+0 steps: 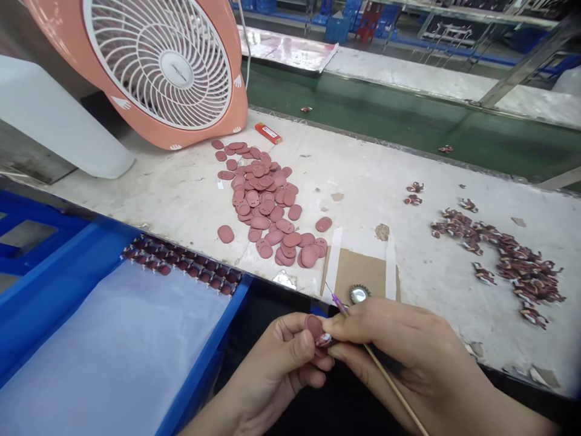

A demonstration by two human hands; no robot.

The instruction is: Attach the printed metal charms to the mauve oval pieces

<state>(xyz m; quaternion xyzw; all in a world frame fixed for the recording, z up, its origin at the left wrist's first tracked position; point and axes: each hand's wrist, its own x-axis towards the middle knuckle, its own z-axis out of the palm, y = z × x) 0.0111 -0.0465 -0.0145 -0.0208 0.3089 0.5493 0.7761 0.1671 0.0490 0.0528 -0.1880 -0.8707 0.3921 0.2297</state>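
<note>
Currently, the left hand [267, 378] pinches a light, seemingly stiff oval disc [314, 327] by its rim; the right hand [399, 342] clamps a wooden stick [390, 387].

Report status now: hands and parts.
Left hand holding pink oval disc; right hand gripping wooden stick; bottle cap just beyond.

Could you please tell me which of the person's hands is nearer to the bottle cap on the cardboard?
Right. The right hand sits just below the bottle cap; the left hand is farther away, lower and to its left.
</note>
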